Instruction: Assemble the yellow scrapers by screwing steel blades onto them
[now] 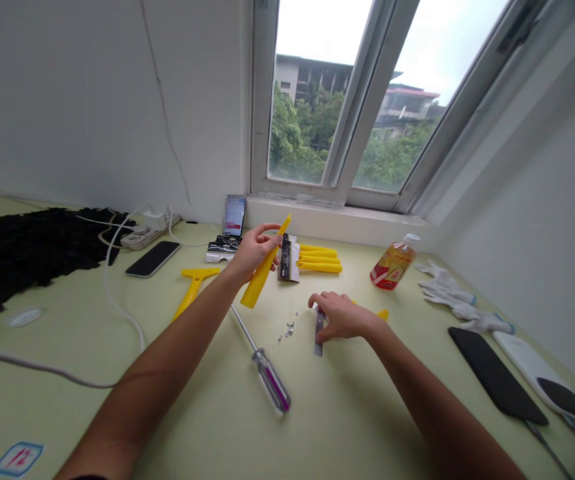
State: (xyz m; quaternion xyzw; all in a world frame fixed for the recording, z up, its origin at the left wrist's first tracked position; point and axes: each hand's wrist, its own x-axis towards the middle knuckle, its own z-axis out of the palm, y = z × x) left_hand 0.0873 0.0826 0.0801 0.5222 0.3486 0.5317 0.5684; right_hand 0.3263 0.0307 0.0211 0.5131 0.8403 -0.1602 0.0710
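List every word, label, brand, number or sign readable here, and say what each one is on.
"12": red, inside a blue outline, on the sticker at the lower left.
Too small or blurred to read: the bottle's label, the lit phone's screen, and the black-and-white cards near the window.
I can read no other text.

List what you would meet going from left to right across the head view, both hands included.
Black heap, flat-lying phone, yellow T-shaped tool, left hand, small metal parts, right hand, bottle, white gloves.
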